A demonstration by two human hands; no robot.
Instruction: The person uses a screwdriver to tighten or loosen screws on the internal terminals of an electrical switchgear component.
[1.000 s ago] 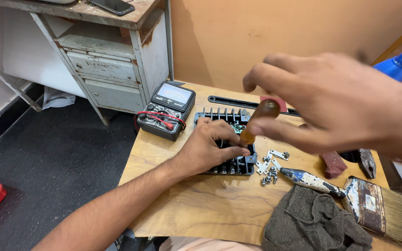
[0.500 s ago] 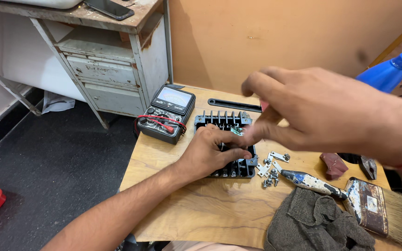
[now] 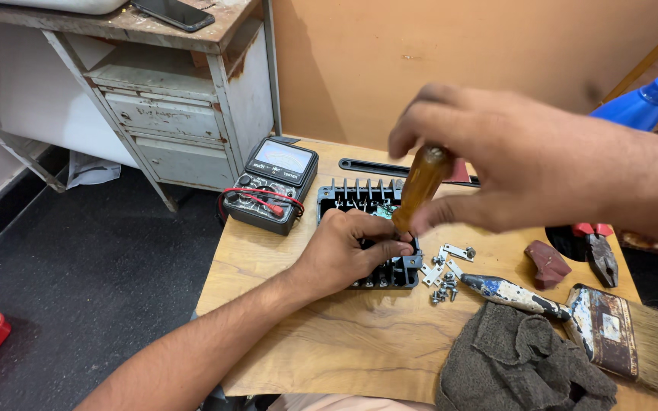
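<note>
A black finned electronic unit (image 3: 359, 199) lies on the wooden table (image 3: 329, 335). My left hand (image 3: 348, 251) rests on top of it, fingers curled and pinching near the tip of a screwdriver. Raised above the unit, my right hand (image 3: 519, 164) grips the amber handle of that screwdriver (image 3: 419, 186), which points down into the unit. The shaft and tip are mostly hidden by my left fingers.
An analog multimeter (image 3: 272, 184) with red leads sits left of the unit. Loose screws and small metal plates (image 3: 445, 272), a paintbrush (image 3: 573, 312), a grey rag (image 3: 523, 365), red-handled pliers (image 3: 595, 247) and a blue bottle (image 3: 645, 103) lie at right. A metal desk (image 3: 169, 99) stands behind.
My right hand has shifted and now shows the amber screwdriver handle upright over the unit. My left hand stays on the unit.
</note>
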